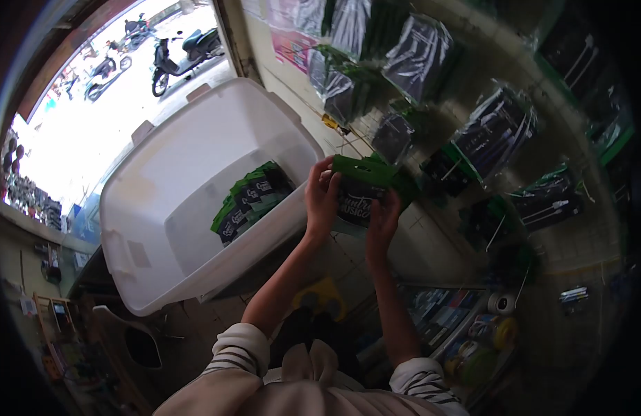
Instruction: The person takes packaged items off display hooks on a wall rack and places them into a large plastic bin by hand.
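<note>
My left hand [321, 201] is closed on the left edge of a green-and-black packet [355, 193] with white lettering. The fingers of my right hand [381, 225] grip the same packet at its lower right. More green packaging shows behind it, and I cannot tell how many packets are in the hold. Left of my hands is a large white plastic tub [195, 128]. Inside, on its floor, a fanned row of similar green-and-black packets [251, 197] lies overlapping.
Clear-bagged dark packs [497, 132] hang from hooks on the wall grid to the right. Boxes [438, 312] and a roll of tape [501, 303] lie on a low shelf. A chair [130, 340] stands lower left. Scooters [185, 55] are outside the doorway.
</note>
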{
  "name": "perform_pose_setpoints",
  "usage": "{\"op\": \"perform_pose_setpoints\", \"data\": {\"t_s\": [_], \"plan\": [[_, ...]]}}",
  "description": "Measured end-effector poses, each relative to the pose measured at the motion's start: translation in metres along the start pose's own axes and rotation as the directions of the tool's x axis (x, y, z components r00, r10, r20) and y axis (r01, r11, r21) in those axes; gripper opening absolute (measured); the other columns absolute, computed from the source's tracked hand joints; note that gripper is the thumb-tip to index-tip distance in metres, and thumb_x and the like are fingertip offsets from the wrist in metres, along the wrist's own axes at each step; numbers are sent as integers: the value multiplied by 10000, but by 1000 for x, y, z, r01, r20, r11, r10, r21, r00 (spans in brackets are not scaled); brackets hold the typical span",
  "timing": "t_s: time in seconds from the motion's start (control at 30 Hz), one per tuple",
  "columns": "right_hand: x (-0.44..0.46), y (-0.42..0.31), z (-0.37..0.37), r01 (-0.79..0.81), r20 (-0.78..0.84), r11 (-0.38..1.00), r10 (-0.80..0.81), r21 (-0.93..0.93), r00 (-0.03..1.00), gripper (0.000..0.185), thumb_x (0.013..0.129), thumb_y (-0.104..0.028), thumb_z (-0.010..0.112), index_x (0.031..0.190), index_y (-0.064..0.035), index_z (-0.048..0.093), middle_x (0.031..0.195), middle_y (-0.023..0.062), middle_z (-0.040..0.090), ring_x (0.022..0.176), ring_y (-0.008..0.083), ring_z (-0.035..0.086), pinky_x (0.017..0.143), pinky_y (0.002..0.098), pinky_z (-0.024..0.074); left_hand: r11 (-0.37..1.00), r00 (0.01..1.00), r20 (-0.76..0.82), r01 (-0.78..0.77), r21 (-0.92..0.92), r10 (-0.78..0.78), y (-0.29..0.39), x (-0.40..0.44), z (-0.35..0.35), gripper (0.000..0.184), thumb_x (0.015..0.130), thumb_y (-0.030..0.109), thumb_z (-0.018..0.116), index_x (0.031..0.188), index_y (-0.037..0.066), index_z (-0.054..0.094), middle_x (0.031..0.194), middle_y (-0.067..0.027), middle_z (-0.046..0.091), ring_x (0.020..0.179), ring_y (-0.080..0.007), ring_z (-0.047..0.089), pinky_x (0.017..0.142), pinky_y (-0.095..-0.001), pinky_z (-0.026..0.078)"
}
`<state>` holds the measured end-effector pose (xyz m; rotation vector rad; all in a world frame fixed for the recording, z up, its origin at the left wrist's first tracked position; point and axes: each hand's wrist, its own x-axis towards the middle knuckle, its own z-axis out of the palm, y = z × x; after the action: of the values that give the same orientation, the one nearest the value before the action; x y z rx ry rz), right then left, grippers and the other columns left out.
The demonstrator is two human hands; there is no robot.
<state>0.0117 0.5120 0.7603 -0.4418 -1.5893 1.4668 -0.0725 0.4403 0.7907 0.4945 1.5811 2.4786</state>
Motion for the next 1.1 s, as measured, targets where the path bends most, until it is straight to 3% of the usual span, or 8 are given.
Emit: {"op": "perform_pose_setpoints", "data": {"t_s": [0.13, 0.27, 0.4, 0.7, 0.8, 0.87, 1.0, 1.1], "plan": [[1, -25, 47, 8, 172, 998, -18, 56, 985, 335, 850, -161, 492, 1141, -28, 391, 1036, 92, 481, 916, 149, 486, 747, 279, 408, 993, 993, -81, -77, 85, 84, 56, 9, -37, 327, 824, 44, 494, 1142, 20, 422, 1016, -68, 506, 904, -121, 507, 778, -235, 430], [-3, -39, 104, -81, 331, 983, 22, 165, 943, 282, 844, -149, 507, 1078, -22, 414, 1004, 88, 489, 922, 130, 479, 734, 263, 420, 980, 959, -216, -164, 112, 185, 91, 9, -90, 312, 808, 27, 514, 1115, 35, 458, 935, -48, 534, 844, -97, 510, 723, -226, 439], [-13, -32, 172, -89, 458, 983, 5, 163, 889, 270, 833, -142, 526, 1058, -26, 430, 940, 80, 506, 823, 113, 489, 727, 255, 430, 919, 953, -236, -86, 384, 188, 108, 4, -157, 465, 797, 10, 516, 1226, 74, 349, 1054, -104, 470, 899, -157, 524, 726, -248, 455], [-44, 76, 302, 93, 791, 958, 166, -271, 589, 181, 791, -103, 546, 931, -7, 482, 724, 72, 568, 623, 151, 541, 583, 282, 440, 712, 889, -458, 317, 626, 7, 10, 18, -338, 618, 730, -30, 544, 1258, 24, 229, 1086, -212, 420, 951, -294, 506, 738, -350, 483], [-55, 112, 313, 241, 830, 880, 249, -409, 499, 179, 763, -91, 561, 894, 6, 487, 736, 124, 576, 671, 253, 569, 611, 340, 445, 553, 879, -466, 441, 707, -106, -18, 14, -359, 671, 715, 42, 547, 1266, 33, 164, 1101, -256, 364, 979, -424, 439, 838, -446, 384], [-61, 140, 318, 349, 838, 795, 334, -496, 431, 197, 739, -100, 578, 867, 14, 482, 770, 176, 574, 754, 350, 557, 659, 395, 439, 501, 833, -509, 543, 674, -218, -31, 17, -367, 686, 711, 48, 550, 1267, 28, 150, 1117, -264, 347, 988, -430, 435, 836, -443, 389], [-69, 166, 334, 448, 787, 654, 567, -609, 242, 216, 767, -121, 553, 916, 8, 465, 893, 218, 559, 869, 365, 542, 719, 429, 454, 309, 696, -591, 714, 628, -409, -71, 22, -390, 733, 709, 63, 556, 1279, 4, 99, 1167, -286, 303, 1023, -436, 420, 838, -431, 398], [-78, 201, 342, 462, 755, 619, 623, -635, 202, 255, 768, -122, 555, 965, 13, 468, 935, 220, 548, 895, 358, 534, 740, 423, 452, 271, 622, -626, 777, 568, -471, -94, 25, -402, 816, 709, 86, 584, 1290, -28, 23, 1197, -304, 283, 1045, -423, 416, 846, -420, 399]]}}
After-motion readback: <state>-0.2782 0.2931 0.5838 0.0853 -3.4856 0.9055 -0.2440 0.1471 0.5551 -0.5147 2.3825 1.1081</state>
